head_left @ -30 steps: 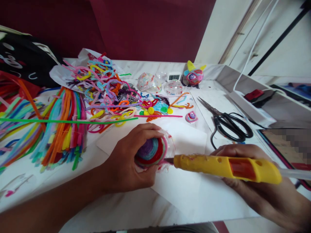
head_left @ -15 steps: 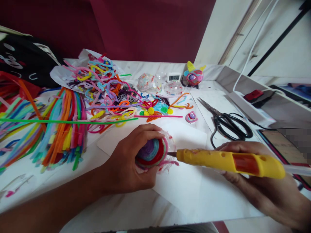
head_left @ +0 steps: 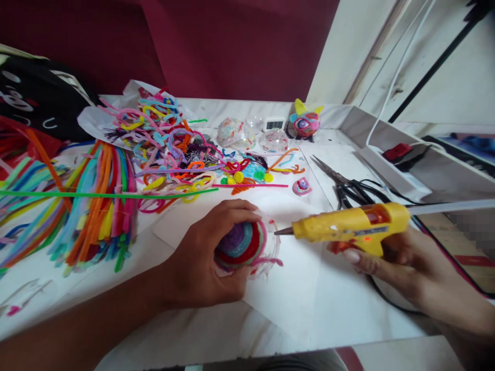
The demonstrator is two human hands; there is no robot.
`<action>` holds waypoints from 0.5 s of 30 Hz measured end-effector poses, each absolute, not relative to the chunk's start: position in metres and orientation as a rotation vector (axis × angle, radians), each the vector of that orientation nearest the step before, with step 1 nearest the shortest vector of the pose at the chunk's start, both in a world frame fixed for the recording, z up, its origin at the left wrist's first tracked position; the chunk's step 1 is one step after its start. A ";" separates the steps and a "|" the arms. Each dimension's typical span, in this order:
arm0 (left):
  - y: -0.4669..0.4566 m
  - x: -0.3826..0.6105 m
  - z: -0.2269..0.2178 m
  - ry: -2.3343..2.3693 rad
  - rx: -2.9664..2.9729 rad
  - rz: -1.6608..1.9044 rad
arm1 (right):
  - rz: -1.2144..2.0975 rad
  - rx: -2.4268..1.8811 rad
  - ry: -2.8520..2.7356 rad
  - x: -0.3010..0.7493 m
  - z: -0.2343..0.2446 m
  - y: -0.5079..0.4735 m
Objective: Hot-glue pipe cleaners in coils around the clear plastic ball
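Observation:
My left hand is wrapped round a clear ball partly covered with coiled pipe cleaners in purple, blue, red, green and pink. A loose pink end sticks out at its lower right. In my right hand is a yellow glue gun, gripped by its handle, with a clear glue stick out of its back. The metal nozzle points left and lies close to the ball's right side; whether it touches I cannot tell. White paper lies beneath the ball.
Black scissors lie behind the glue gun. Bundled pipe cleaners and a tangled heap of pieces fill the left. Clear half-domes, a small timer and a decorated ball with yellow horns stand at the back.
My right hand has turned the glue gun so its side and trigger show, and its nozzle has moved slightly right and up, away from the pink coil. My left hand stays nearly still.

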State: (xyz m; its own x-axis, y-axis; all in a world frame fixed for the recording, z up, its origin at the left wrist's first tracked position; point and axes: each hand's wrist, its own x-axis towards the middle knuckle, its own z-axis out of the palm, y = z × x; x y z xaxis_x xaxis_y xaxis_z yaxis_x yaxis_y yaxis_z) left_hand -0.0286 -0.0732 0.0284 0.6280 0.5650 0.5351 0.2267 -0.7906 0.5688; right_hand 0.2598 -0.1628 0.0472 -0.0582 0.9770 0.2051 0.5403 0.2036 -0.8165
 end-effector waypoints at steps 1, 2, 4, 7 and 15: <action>-0.073 -0.029 0.028 0.619 2.400 0.992 | 0.783 -1.460 -1.648 0.261 0.049 -0.161; -0.072 -0.030 0.028 0.617 2.398 0.975 | 0.840 -1.488 -1.579 0.263 0.051 -0.160; -0.071 -0.031 0.029 0.614 2.379 0.952 | 0.909 -1.544 -1.470 0.269 0.051 -0.158; -0.068 -0.032 0.030 0.628 2.341 0.902 | 0.999 -1.643 -1.403 0.282 0.048 -0.154; -0.066 -0.034 0.029 0.676 2.346 0.847 | 0.827 -1.921 -1.630 0.312 0.030 -0.156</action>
State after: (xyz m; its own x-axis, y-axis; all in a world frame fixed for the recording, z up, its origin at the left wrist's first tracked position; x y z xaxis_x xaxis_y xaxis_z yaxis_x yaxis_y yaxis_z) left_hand -0.0336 -0.0657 0.0293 0.6749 0.6126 0.4113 0.2660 -0.7219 0.6388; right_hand 0.3117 -0.1564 0.0304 0.1056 0.9850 -0.1366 0.6916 -0.1715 -0.7017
